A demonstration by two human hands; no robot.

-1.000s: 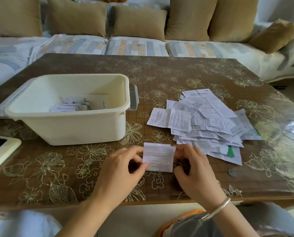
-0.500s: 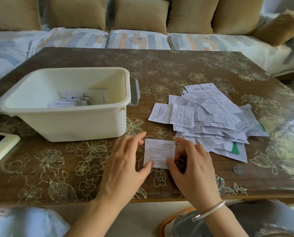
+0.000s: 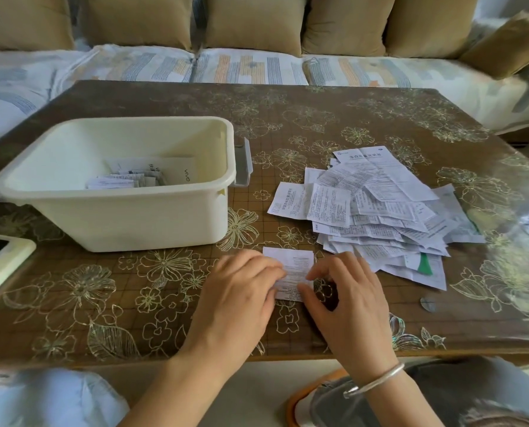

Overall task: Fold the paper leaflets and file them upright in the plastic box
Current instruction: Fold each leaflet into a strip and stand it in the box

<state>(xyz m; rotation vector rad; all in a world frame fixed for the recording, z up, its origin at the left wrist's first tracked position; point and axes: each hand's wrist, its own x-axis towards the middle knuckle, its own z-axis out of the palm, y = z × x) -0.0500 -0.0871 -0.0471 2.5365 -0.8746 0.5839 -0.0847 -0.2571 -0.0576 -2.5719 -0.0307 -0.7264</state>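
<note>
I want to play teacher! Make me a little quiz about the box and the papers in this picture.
1. True or false: the box is empty.
2. Seen from the person, on which side of the box does the pile lie? A: left. B: right. C: inside it.
3. Fill the gap: the left hand and the right hand both touch one ____ on the table.

Key
1. False: some folded papers are in it.
2. B
3. leaflet
</note>
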